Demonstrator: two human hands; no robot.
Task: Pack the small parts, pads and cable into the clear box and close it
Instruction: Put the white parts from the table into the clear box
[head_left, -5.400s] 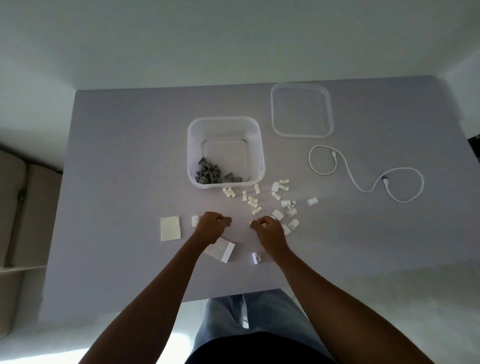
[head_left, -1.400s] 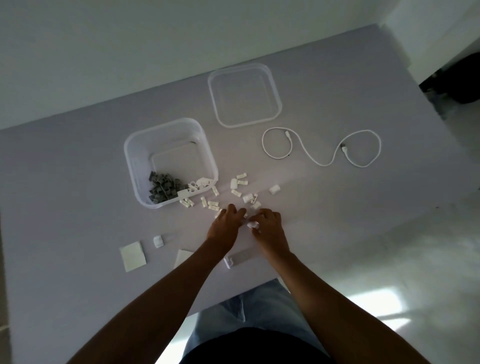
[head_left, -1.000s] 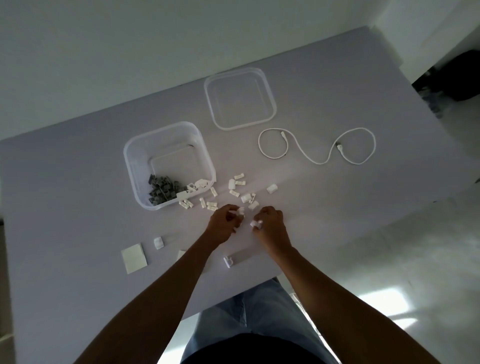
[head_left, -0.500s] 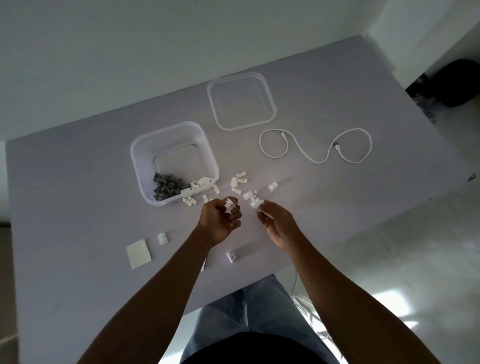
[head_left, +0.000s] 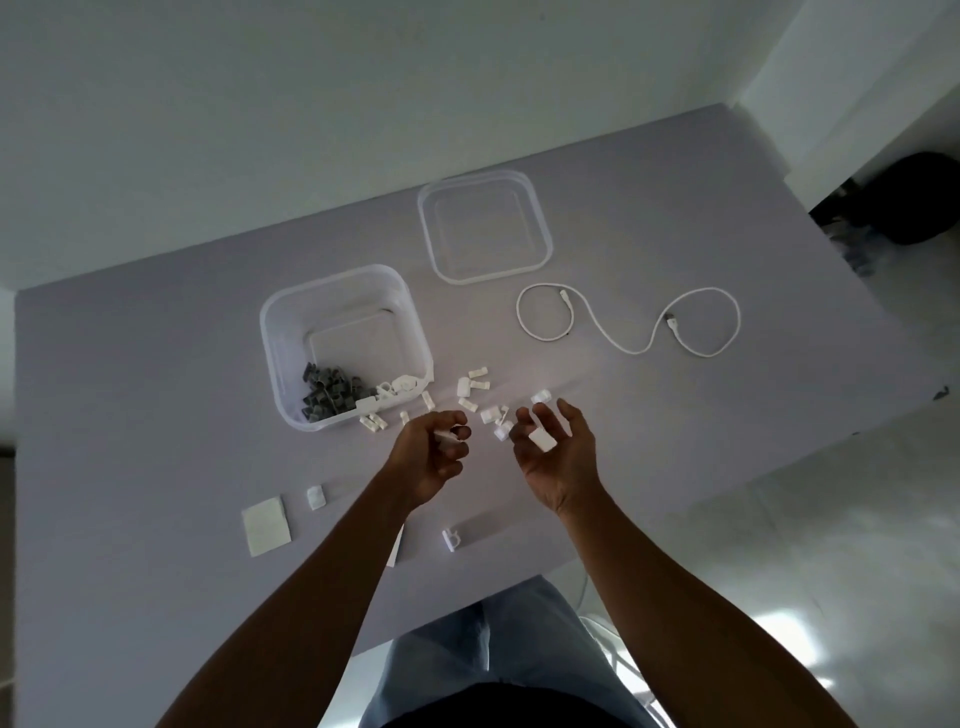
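Step in hand: gathering the loose white small parts (head_left: 475, 395) off the table (head_left: 156, 415) for transfer to the clear box (head_left: 343, 343).
Left hand (head_left: 431, 457): raised above the table, fingers curled narrow around several white parts.
Right hand (head_left: 558, 454): palm up, fingers spread wide, one white part (head_left: 542, 439) resting on the palm.
Clear box: open, left of the scattered parts; it already held grey pieces (head_left: 332, 397) and a few white ones.
Lid (head_left: 485, 226): off, lying behind the box.
Cable (head_left: 628, 322): looped on the table to the right, not yet packed.
Pads (head_left: 266, 525): flat on the table near its front edge, left of the arms, not yet packed.
Next move, as judged: carry both handfuls over the box rim and release; tilt the open palm only once over the box, or the part could slide off.
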